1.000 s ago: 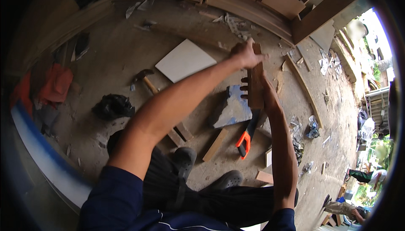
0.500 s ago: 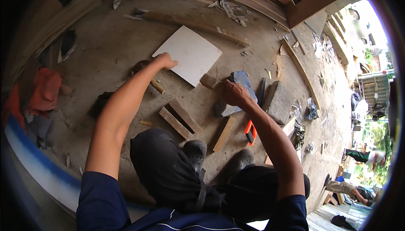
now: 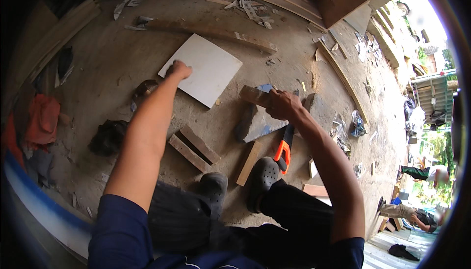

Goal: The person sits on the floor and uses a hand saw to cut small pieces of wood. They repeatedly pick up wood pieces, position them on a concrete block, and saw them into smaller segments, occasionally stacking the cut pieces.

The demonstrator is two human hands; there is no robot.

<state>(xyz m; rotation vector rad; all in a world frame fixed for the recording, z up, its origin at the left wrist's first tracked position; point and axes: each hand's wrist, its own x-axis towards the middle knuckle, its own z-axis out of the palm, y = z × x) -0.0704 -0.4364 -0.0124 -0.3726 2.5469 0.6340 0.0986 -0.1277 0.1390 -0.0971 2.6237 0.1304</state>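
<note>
A square white board (image 3: 211,72) lies on the concrete floor ahead of me. My left hand (image 3: 180,69) is over its left part, fingers curled in; whatever is in them, if anything, is hidden. My right hand (image 3: 285,105) grips a short wooden block (image 3: 256,95), which points left toward the board and is apart from it. Below that hand sits a rough grey stone block (image 3: 260,123) with blue patches. Beside it lies a handsaw (image 3: 282,155) with an orange and black handle, its blade partly covered by my right arm.
Two wood pieces (image 3: 189,153) and a single stick (image 3: 249,163) lie near my shoes. A round brown object (image 3: 145,90) and a black bag (image 3: 109,137) are left of my arm. A long beam (image 3: 211,36) lies beyond the board. Two people are far right.
My right hand has drawn the wooden block rightward, away from the board's corner. My left hand has curled more over the board. My right foot has shifted, and the whole view has swung slightly.
</note>
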